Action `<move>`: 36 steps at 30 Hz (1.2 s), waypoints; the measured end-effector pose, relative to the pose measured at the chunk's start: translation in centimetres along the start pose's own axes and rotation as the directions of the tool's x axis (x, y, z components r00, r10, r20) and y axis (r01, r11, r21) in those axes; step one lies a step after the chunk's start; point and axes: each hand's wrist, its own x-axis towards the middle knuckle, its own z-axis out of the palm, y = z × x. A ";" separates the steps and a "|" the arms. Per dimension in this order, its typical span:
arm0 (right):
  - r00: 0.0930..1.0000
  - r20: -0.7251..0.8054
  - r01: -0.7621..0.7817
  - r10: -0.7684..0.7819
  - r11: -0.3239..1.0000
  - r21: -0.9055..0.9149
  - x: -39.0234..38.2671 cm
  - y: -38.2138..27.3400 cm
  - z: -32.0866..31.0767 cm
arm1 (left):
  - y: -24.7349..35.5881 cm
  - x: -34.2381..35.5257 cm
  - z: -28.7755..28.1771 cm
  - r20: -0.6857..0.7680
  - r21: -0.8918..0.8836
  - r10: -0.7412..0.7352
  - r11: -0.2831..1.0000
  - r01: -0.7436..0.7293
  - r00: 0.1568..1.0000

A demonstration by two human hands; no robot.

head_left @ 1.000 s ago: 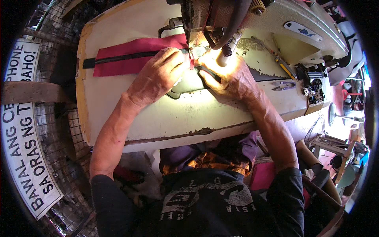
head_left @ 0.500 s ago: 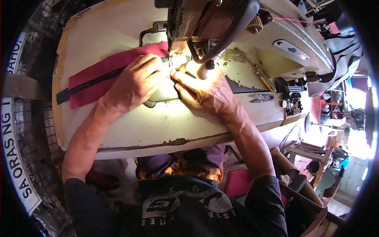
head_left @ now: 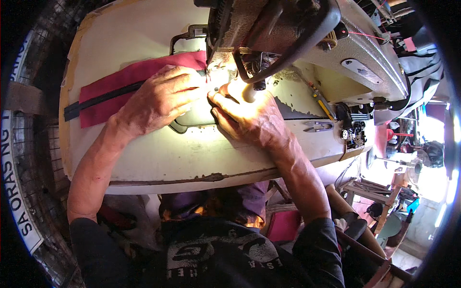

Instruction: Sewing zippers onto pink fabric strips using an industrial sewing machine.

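A dark red fabric strip [head_left: 106,91] with a black zipper [head_left: 111,98] along its middle lies on the sewing table, its right end at the needle area of the sewing machine [head_left: 288,33]. My left hand [head_left: 163,98] is over the strip's right part, fingers bent and closed together on the fabric. Just right of the needle area is my right hand [head_left: 254,115], its fingers curled close together under the machine head. Bright lamp light washes out its fingertips, and whatever they pinch is hidden. Between the hands a dark-edged opening [head_left: 192,128] shows in the tabletop.
Thread snips [head_left: 318,126] and a yellow-and-black cutter [head_left: 322,103] lie to the right on the table [head_left: 158,165]. A bobbin winder [head_left: 354,137] is at its right end. A black metal bracket [head_left: 189,36] stands behind the strip. Another person's arm [head_left: 348,204] shows at lower right.
The view has shifted slightly. My left hand's fingers look flatter and less bunched over the fabric. My right hand stays by the needle area, and the dark gap between its fingers has narrowed.
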 end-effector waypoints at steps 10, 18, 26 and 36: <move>0.828 -0.434 -0.504 0.355 0.810 -0.299 -12.5 1.5 -8.2 | -1.8 0.7 0.0 0.035 -0.032 0.047 0.998 -0.046 0.998; 0.755 -0.557 -0.619 0.347 0.658 -0.429 -16.1 2.5 -7.4 | -2.1 0.6 0.0 0.037 -0.021 0.020 1.000 -0.019 0.999; 0.709 -0.571 -0.671 0.415 0.648 -0.362 -15.9 2.5 -7.5 | -2.4 1.3 0.0 -0.032 0.008 -0.034 0.999 0.034 0.999; 0.596 -0.632 -0.791 0.496 0.501 -0.352 -15.5 3.3 -7.3 | 0.0 0.6 -0.2 -0.038 0.121 -0.092 0.988 0.096 0.995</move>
